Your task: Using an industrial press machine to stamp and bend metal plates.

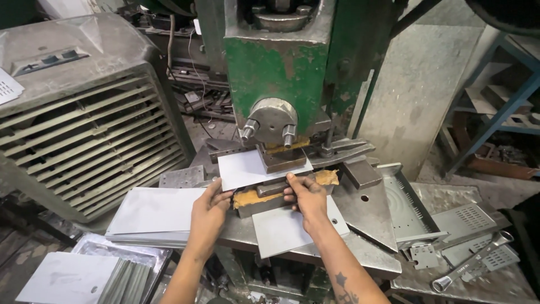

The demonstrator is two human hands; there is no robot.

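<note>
Dim workshop light, soft and diffuse, seemingly from above and right. Pale sheet [247,169] under green press [275,67] brightest, no harsh glare. Deep shadow beneath bench edge and at top corners. Wide-angle bending at frame edges. Centre sharp; far right background slightly soft.

Both of the person's forearms are bare, with no sleeves, gloves, watch or rings in sight. The left hand [207,214] and the right hand [306,197] are uncovered, fingers plain and nails short. On the right forearm, near the lower edge of view, sits a dark tattoo: a small star above some curling, blurred lines.
</note>
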